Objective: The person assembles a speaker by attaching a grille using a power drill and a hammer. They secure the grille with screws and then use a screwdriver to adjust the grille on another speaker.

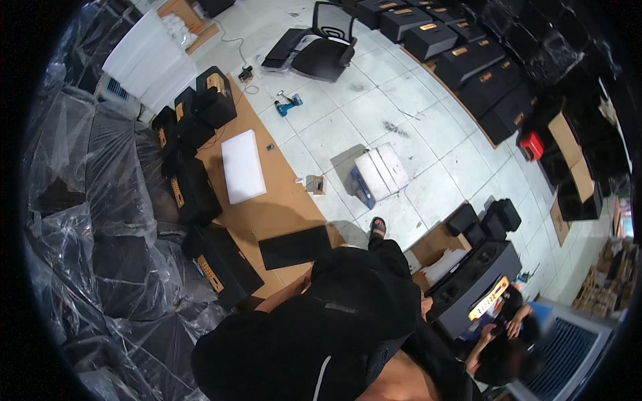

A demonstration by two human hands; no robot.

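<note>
Black clothing covers the lower middle of the view and hides much of both my arms. My left forearm (286,295) comes out on its left side; the hand's fingers are hidden behind the cloth, close to a flat black panel (294,247) on brown cardboard. On the other side, my right hand (426,305) shows small and partly covered at the near-left edge of a large black speaker cabinet (461,284). It seems to touch the cabinet, but its finger pose is unclear. A gold control plate (490,299) runs along the cabinet's side.
A co-worker's hands (513,325) are beside the cabinet at lower right. White foam (243,166) lies on the cardboard sheet (281,194), flanked by black speakers (195,190). A strapped white box (381,172), a blue drill (288,105) and a chair (324,53) stand farther off.
</note>
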